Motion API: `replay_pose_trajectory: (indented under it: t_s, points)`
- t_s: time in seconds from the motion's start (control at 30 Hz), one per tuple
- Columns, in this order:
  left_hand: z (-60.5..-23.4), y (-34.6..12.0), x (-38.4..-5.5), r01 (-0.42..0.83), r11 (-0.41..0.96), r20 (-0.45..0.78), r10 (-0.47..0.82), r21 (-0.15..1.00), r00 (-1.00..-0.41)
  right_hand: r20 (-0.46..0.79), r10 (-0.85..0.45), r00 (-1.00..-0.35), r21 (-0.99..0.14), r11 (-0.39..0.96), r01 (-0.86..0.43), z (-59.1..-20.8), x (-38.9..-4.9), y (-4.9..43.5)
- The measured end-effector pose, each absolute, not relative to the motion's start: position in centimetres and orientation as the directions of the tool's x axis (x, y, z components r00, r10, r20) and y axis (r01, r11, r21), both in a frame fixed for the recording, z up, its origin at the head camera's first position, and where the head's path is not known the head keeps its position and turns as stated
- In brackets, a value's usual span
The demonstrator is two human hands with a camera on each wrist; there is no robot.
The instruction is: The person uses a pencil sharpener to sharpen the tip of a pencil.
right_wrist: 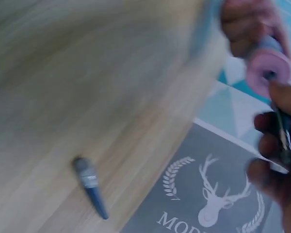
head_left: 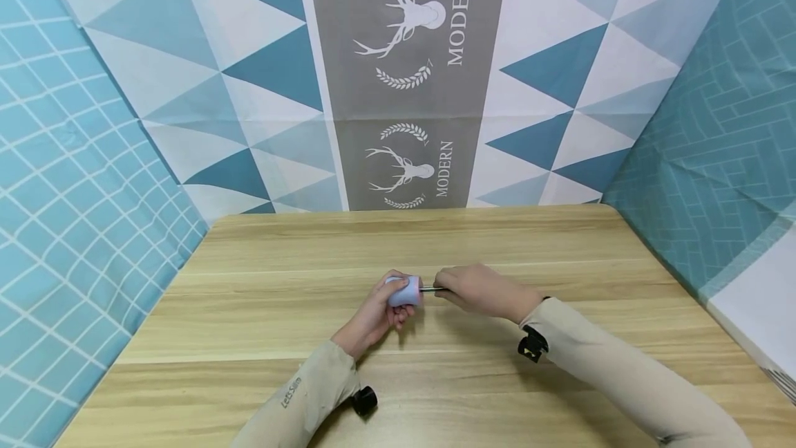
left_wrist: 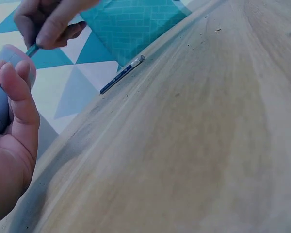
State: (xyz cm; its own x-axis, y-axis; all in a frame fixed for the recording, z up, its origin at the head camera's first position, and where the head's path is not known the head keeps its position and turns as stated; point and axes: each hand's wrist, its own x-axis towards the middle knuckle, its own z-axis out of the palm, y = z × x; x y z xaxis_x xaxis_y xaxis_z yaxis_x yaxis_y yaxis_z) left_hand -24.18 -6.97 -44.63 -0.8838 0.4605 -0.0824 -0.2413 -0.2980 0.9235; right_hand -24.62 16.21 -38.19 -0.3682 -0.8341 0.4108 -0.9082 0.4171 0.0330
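Observation:
My left hand (head_left: 381, 306) grips a pale lavender cylinder (head_left: 404, 292) with a pink end, held on its side above the wooden table. In the right wrist view a small dark hole shows in the middle of the pink end (right_wrist: 256, 73). From the other side, my right hand (head_left: 479, 290) pinches a thin, dark, shiny stick (head_left: 429, 289), whose tip meets that hole. How deep the tip goes is hidden, and the stick's kind cannot be told. A small brush with a blue handle and silver collar (right_wrist: 91, 183) lies on the table, apart from both hands.
The wooden table (head_left: 280, 323) runs back to a patterned cloth wall (head_left: 261, 75). Tiled blue cloth (head_left: 74, 178) hangs at the left, and a teal cloth (head_left: 715, 137) at the right. A white surface (head_left: 761, 289) adjoins the table's right edge.

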Motion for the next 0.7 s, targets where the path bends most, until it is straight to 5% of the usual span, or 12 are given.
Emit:
replay_pose_trajectory:
  t_s: [0.17, 0.27, 0.33, 0.4, 0.47, 0.57, 0.63, 0.7]
  points:
    - [-44.7, -6.9, -24.2, -0.255, -0.323, -0.083, 0.461, 0.911, -0.883, 0.497, -0.860, -0.114, 0.456, 0.371, -0.809, -40.0, -25.3, 15.8]
    - [-44.8, -6.8, -24.1, -0.260, -0.332, -0.084, 0.462, 0.907, -0.883, 0.562, -0.826, -0.040, 0.525, 0.394, -0.754, -41.1, -25.8, 15.2]
    - [-44.8, -6.8, -24.0, -0.265, -0.330, -0.092, 0.458, 0.906, -0.884, 0.604, -0.794, -0.059, 0.473, 0.417, -0.776, -41.6, -25.9, 14.9]
    - [-44.9, -6.7, -23.9, -0.269, -0.326, -0.100, 0.452, 0.906, -0.886, 0.619, -0.764, -0.184, 0.309, 0.452, -0.837, -41.9, -25.6, 14.5]
    - [-44.9, -6.7, -23.9, -0.275, -0.325, -0.111, 0.445, 0.905, -0.889, 0.540, -0.730, -0.419, -0.011, 0.491, -0.871, -41.5, -25.1, 14.1]
    - [-44.9, -6.8, -23.9, -0.274, -0.316, -0.116, 0.438, 0.908, -0.892, 0.228, -0.613, -0.756, -0.581, 0.538, -0.611, -40.1, -24.7, 13.6]
    - [-44.9, -6.8, -23.9, -0.269, -0.309, -0.114, 0.439, 0.912, -0.891, -0.038, -0.546, -0.837, -0.818, 0.498, -0.287, -39.3, -24.9, 13.6]
    - [-44.9, -6.9, -23.9, -0.255, -0.294, -0.105, 0.442, 0.921, -0.891, -0.266, -0.540, -0.799, -0.909, 0.416, 0.022, -39.1, -25.5, 13.8]
